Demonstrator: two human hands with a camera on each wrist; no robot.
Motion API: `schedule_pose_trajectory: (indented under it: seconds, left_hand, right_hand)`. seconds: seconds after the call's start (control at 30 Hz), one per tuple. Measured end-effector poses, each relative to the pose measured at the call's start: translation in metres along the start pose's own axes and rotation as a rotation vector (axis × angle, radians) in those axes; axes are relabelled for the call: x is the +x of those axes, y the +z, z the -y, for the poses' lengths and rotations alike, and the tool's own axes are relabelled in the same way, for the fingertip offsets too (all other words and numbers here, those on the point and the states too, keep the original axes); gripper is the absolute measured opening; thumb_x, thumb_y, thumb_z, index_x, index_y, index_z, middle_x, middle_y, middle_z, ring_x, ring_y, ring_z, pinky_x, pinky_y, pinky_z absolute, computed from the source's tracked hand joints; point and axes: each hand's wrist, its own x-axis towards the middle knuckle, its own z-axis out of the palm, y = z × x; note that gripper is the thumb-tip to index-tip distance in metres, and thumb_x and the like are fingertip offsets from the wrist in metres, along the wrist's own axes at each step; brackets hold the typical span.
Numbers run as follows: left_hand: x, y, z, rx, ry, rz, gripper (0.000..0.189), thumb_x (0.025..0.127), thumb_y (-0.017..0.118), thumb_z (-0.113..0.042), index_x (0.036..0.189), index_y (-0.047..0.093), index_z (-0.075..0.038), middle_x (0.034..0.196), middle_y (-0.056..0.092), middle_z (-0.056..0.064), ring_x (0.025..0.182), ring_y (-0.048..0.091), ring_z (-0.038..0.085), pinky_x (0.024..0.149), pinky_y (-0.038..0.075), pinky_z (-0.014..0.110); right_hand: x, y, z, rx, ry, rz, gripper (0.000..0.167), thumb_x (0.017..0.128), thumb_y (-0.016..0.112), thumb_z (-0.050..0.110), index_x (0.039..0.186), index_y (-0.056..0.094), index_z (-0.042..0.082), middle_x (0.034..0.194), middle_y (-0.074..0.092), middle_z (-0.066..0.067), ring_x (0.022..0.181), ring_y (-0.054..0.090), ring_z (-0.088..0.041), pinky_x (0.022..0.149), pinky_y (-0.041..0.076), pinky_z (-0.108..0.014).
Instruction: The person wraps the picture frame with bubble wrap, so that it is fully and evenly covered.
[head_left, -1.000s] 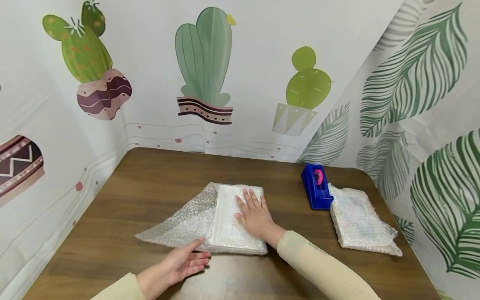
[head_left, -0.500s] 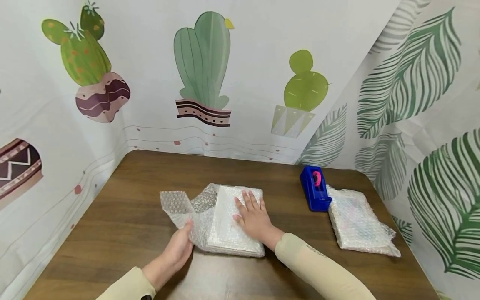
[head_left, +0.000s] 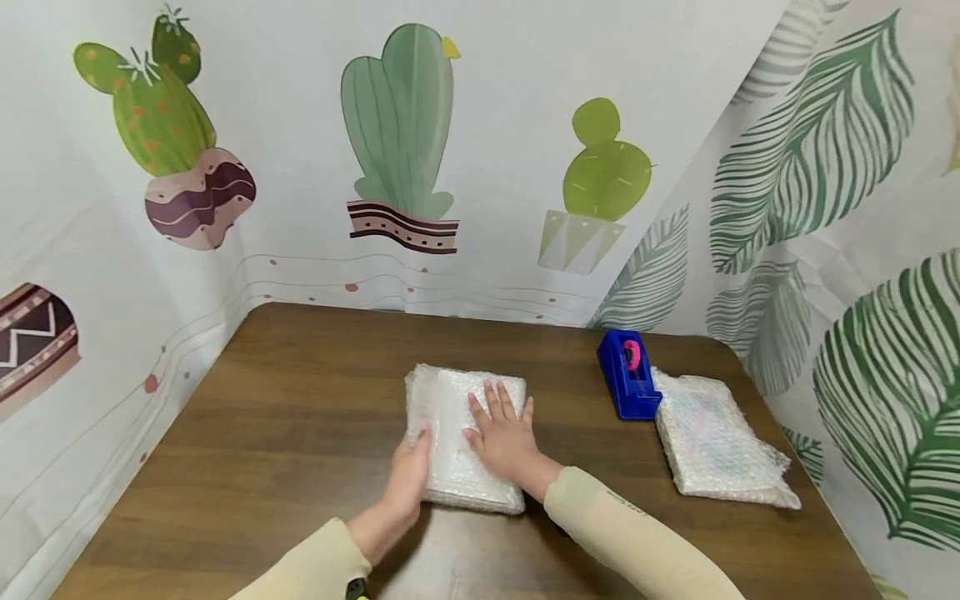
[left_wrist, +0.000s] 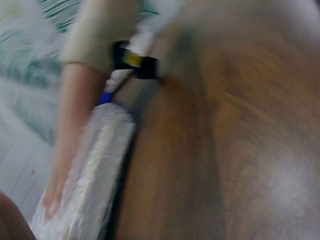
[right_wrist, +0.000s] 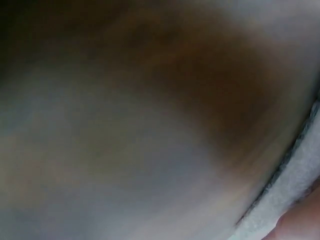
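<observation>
A flat rectangular bundle in bubble wrap lies on the brown table in the head view. My right hand rests spread on its top, fingers straight. At its left edge, my left hand holds the bubble wrap, which is folded over the left side; the thumb shows on top and the other fingers are mostly hidden. In the left wrist view the bundle's wrapped side runs under the right hand. The right wrist view is mostly blurred, with a strip of bubble wrap at the right.
A blue tape dispenser with a pink core stands at the back right of the wooden table. Beside it lies a second bubble-wrapped bundle. A patterned cloth hangs behind the table.
My left hand has taken the loose bubble-wrap flap from the table, lifted it and brought it rightward over the bundle's left side. The right hand has stayed on top.
</observation>
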Motion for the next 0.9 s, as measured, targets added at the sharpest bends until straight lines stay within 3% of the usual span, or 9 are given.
schedule_pose_trajectory:
  seconds: [0.07, 0.13, 0.2, 0.33, 0.4, 0.53, 0.63, 0.77, 0.9]
  left_hand:
    - [-0.001, 0.01, 0.001, 0.138, 0.078, -0.03, 0.051, 0.107, 0.043, -0.018, 0.15, 0.042, 0.01, 0.146, 0.052, 0.034, 0.136, 0.051, 0.05, 0.118, 0.038, 0.06]
    - [-0.001, 0.018, 0.003, 0.306, 0.167, -0.026, 0.055, 0.102, 0.049, -0.013, 0.152, 0.04, 0.007, 0.155, 0.044, 0.032, 0.146, 0.04, 0.051, 0.122, 0.028, 0.066]
    - [-0.002, 0.023, 0.008, 0.492, 0.258, -0.021, 0.059, 0.097, 0.054, -0.011, 0.153, 0.041, 0.004, 0.159, 0.04, 0.029, 0.149, 0.035, 0.051, 0.122, 0.024, 0.068]
    - [-0.008, 0.028, 0.019, 0.794, 0.414, -0.004, 0.059, 0.093, 0.058, -0.012, 0.15, 0.047, 0.004, 0.157, 0.045, 0.027, 0.146, 0.043, 0.046, 0.118, 0.034, 0.064]
    - [-0.011, 0.028, 0.024, 0.885, 0.468, 0.0, 0.059, 0.092, 0.06, -0.012, 0.148, 0.049, 0.003, 0.157, 0.046, 0.026, 0.146, 0.046, 0.044, 0.116, 0.037, 0.06]
    - [-0.014, 0.023, 0.031, 1.028, 0.557, 0.029, 0.063, 0.088, 0.066, -0.013, 0.148, 0.051, 0.0, 0.156, 0.048, 0.025, 0.145, 0.048, 0.04, 0.115, 0.041, 0.056]
    - [-0.014, 0.018, 0.034, 1.138, 0.632, 0.079, 0.066, 0.086, 0.068, -0.015, 0.149, 0.051, -0.003, 0.156, 0.048, 0.023, 0.145, 0.049, 0.037, 0.115, 0.042, 0.053]
    - [-0.013, 0.01, 0.035, 1.282, 0.729, 0.163, 0.066, 0.087, 0.069, -0.019, 0.149, 0.052, -0.008, 0.156, 0.05, 0.018, 0.145, 0.05, 0.033, 0.115, 0.044, 0.047]
    - [-0.015, 0.005, 0.032, 1.37, 0.757, 0.259, 0.062, 0.09, 0.067, -0.025, 0.15, 0.053, -0.015, 0.158, 0.05, 0.015, 0.146, 0.049, 0.031, 0.115, 0.045, 0.046]
  right_hand:
    - [0.0, -0.001, 0.001, 0.001, 0.014, -0.004, 0.061, 0.109, 0.037, 0.046, 0.162, 0.031, 0.017, 0.174, 0.013, -0.015, 0.162, 0.009, -0.037, 0.121, 0.013, -0.077]
    - [0.0, -0.001, 0.001, -0.002, 0.015, -0.017, 0.057, 0.109, 0.04, 0.042, 0.159, 0.039, 0.014, 0.173, 0.015, -0.015, 0.162, 0.011, -0.036, 0.121, 0.016, -0.077]
    - [0.0, -0.002, 0.001, -0.01, 0.008, -0.026, 0.054, 0.106, 0.047, 0.035, 0.153, 0.047, 0.009, 0.173, 0.017, -0.016, 0.162, 0.014, -0.036, 0.12, 0.019, -0.076]
    - [-0.003, -0.006, 0.005, -0.012, -0.004, -0.036, 0.061, 0.1, 0.055, 0.033, 0.154, 0.044, 0.006, 0.172, 0.018, -0.019, 0.161, 0.016, -0.037, 0.12, 0.02, -0.076]
    - [-0.004, -0.009, 0.008, -0.016, 0.001, -0.014, 0.071, 0.1, 0.054, 0.038, 0.161, 0.031, 0.01, 0.172, 0.017, -0.019, 0.161, 0.015, -0.037, 0.121, 0.019, -0.075]
    - [-0.004, -0.018, 0.013, 0.016, 0.02, 0.041, 0.077, 0.098, 0.056, 0.047, 0.162, 0.03, 0.012, 0.173, 0.016, -0.017, 0.162, 0.014, -0.036, 0.123, 0.017, -0.073]
    - [0.0, -0.021, 0.008, 0.143, 0.036, 0.07, 0.073, 0.099, 0.055, 0.043, 0.161, 0.033, 0.011, 0.173, 0.015, -0.017, 0.162, 0.011, -0.037, 0.124, 0.011, -0.074]
    - [0.007, -0.02, -0.005, 0.374, 0.019, 0.075, 0.055, 0.106, 0.044, 0.028, 0.157, 0.039, 0.007, 0.171, 0.016, -0.021, 0.161, 0.008, -0.042, 0.122, 0.001, -0.077]
    - [0.011, -0.022, -0.014, 0.488, 0.02, 0.124, 0.05, 0.111, 0.029, 0.025, 0.157, 0.04, 0.007, 0.172, 0.014, -0.02, 0.161, 0.005, -0.042, 0.122, -0.002, -0.077]
